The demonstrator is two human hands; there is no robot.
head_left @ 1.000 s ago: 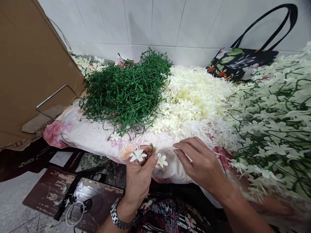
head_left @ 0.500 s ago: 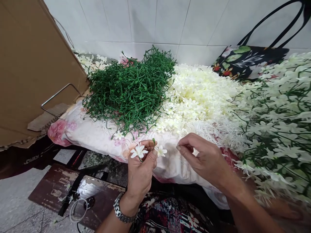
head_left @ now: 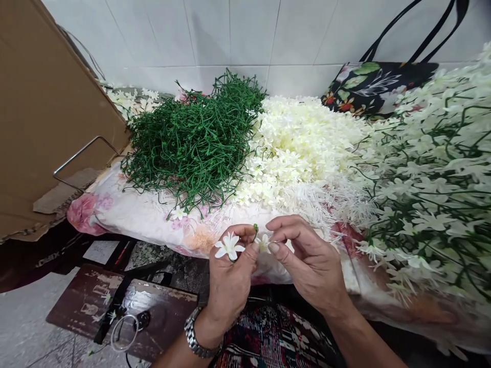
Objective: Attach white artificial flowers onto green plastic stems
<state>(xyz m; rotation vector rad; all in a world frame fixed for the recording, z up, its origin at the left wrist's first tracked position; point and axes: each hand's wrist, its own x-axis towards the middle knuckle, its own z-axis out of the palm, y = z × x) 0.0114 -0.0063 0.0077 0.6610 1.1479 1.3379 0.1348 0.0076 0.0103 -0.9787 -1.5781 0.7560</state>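
Note:
My left hand (head_left: pixel 230 283), a metal watch on its wrist, is closed on a green stem sprig (head_left: pixel 255 228) that carries a white flower (head_left: pixel 228 246) and a second white flower (head_left: pixel 264 242). My right hand (head_left: pixel 309 263) is pinched with thumb and forefinger at that second flower, holding a thin white stamen piece against it. Both hands hover at the front edge of a floral cloth (head_left: pixel 146 217). Behind them lie a pile of green plastic stems (head_left: pixel 194 140) and a heap of loose cream flowers (head_left: pixel 303 148).
Finished white-flowered green sprays (head_left: pixel 437 179) fill the right side. A floral tote bag (head_left: pixel 378 87) leans on the tiled wall. A cardboard box (head_left: pixel 46 112) with a wire handle stands at left. A dark board (head_left: pixel 115 304) with straps and a ring lies on the floor.
My right hand has moved left from the cloth edge and now pinches at the second flower on the sprig. My left hand has kept its hold on the sprig.

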